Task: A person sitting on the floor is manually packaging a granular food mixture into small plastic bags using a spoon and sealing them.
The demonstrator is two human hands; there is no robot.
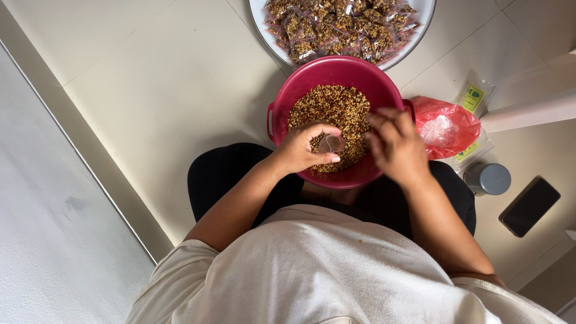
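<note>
Nearest, the left hand (303, 150) is curled around a small clear bag (330, 143), pinching it open over the near side of the red bowl (336, 69). Just beside it the right hand (396, 144) hovers loosely cupped, fingers bent and holding nothing that shows, above the brown nut mix (333, 108) filling the bowl. This looks like the filling step; the next move calls for a pinch of mix dropped squarely into the bag's mouth. Farther off on the floor sits a white tray (420, 24) piled with filled packets (342, 24).
</note>
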